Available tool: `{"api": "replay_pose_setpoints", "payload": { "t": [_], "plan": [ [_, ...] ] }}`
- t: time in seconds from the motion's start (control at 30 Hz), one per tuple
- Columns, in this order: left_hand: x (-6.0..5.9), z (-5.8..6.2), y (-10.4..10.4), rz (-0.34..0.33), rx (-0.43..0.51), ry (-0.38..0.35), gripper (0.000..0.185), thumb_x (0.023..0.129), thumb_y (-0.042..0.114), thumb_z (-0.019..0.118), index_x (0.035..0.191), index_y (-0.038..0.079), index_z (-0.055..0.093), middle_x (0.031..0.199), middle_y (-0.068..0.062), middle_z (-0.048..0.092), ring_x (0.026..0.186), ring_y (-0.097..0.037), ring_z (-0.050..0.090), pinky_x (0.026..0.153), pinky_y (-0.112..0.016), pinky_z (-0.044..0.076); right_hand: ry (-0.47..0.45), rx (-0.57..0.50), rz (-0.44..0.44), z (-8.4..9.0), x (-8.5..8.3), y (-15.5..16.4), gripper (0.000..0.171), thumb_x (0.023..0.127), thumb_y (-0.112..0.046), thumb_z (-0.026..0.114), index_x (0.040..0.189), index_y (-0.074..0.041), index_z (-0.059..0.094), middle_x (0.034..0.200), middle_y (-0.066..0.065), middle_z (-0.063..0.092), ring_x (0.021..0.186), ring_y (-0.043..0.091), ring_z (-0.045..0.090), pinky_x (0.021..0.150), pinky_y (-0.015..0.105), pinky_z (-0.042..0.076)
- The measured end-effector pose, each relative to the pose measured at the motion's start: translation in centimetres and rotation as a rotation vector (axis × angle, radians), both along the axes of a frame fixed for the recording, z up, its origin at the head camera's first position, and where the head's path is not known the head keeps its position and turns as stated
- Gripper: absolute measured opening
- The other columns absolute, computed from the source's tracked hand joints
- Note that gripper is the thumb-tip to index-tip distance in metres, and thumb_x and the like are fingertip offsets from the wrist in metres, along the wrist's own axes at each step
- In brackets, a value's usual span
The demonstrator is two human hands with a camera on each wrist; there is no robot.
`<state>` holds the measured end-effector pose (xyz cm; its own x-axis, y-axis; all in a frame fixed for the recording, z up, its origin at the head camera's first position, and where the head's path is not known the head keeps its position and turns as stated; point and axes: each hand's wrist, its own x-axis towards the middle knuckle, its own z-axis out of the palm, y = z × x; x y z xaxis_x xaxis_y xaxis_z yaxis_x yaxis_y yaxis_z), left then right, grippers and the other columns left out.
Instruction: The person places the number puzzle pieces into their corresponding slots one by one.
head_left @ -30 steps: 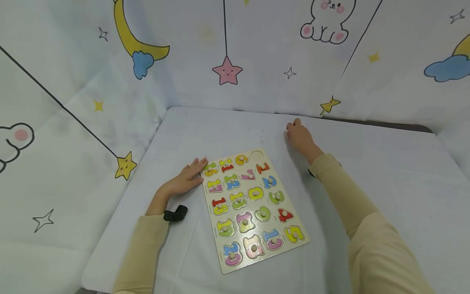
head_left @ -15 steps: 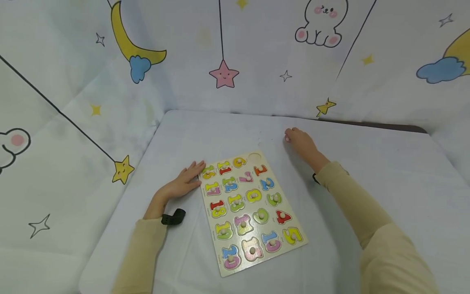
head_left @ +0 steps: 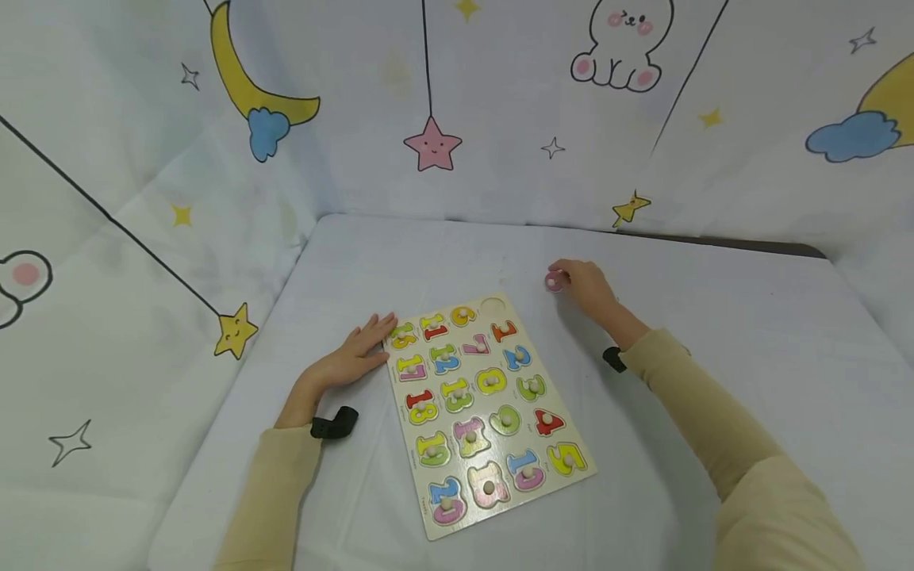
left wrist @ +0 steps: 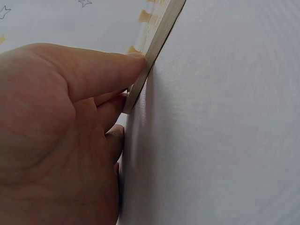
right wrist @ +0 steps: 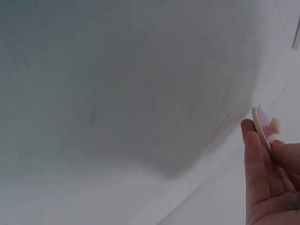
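On the white table lies a wooden number puzzle board [head_left: 471, 408], its colourful number pieces fitted with knobs. A round recess [head_left: 493, 307] at its far right corner holds no piece. My left hand [head_left: 350, 357] lies at the board's far left corner with fingers extended; in the left wrist view its thumb [left wrist: 112, 65] touches the board's edge [left wrist: 157, 42]. Beyond the far right corner, my right hand [head_left: 587, 289] pinches a round pink puzzle piece [head_left: 552, 281] by its rim, above the table. The right wrist view shows the piece's pale knob [right wrist: 274, 125] facing outward.
The white table [head_left: 757, 341] extends right of the board. A cartoon-printed cloth [head_left: 500, 182] hangs behind and to the left. Each wrist wears a black device, such as the left wristband [head_left: 334, 423].
My right hand has come nearer the board from the table's back edge and turned, bringing the pink piece into view. The left hand stays at the board's corner.
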<state>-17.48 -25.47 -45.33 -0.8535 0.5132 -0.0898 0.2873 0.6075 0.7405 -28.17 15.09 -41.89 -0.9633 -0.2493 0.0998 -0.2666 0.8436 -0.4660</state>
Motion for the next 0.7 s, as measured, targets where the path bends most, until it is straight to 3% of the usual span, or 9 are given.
{"api": "replay_pose_setpoints", "payload": {
  "t": [0.17,0.37,0.53,0.7],
  "plan": [
    [-0.1,-0.2,-0.1,-0.004,-0.006,0.008,0.062,0.098,0.016,0.050,0.149,0.002,0.018,0.153,-0.015,0.013,0.140,-0.030,-0.003,0.109,-0.047,-0.006,-0.079,-0.236,-0.010,0.0,0.2,-1.4,0.020,0.093,-0.009,0.060,0.108,0.003,0.064,0.092,0.018,0.063,0.071,0.024,0.064,0.060,0.029,0.052],
    [0.0,0.0,0.0,-0.011,0.004,-0.001,0.061,0.097,0.014,0.050,0.149,0.002,0.018,0.153,-0.015,0.013,0.139,-0.031,-0.003,0.109,-0.047,-0.006,-0.213,-0.456,-0.011,0.2,0.7,-3.7,0.026,0.091,-0.013,0.063,0.108,0.007,0.062,0.087,0.017,0.062,0.069,0.021,0.066,0.062,0.028,0.055],
    [-0.1,0.1,0.0,-0.006,0.002,0.004,0.061,0.097,0.013,0.050,0.148,0.001,0.019,0.153,-0.015,0.013,0.140,-0.031,-0.003,0.109,-0.047,-0.006,-0.311,-0.507,-0.024,0.2,1.3,-5.4,0.026,0.091,-0.013,0.062,0.109,0.006,0.060,0.089,0.017,0.060,0.073,0.023,0.066,0.066,0.028,0.055],
    [0.0,0.2,0.0,-0.003,0.003,0.005,0.061,0.097,0.014,0.050,0.148,0.000,0.020,0.153,-0.016,0.014,0.140,-0.031,-0.002,0.109,-0.048,-0.006,-0.363,-0.450,-0.036,-0.4,1.5,-6.6,0.025,0.091,-0.016,0.064,0.107,0.003,0.061,0.089,0.015,0.060,0.071,0.021,0.066,0.066,0.026,0.054]
  ]
}}
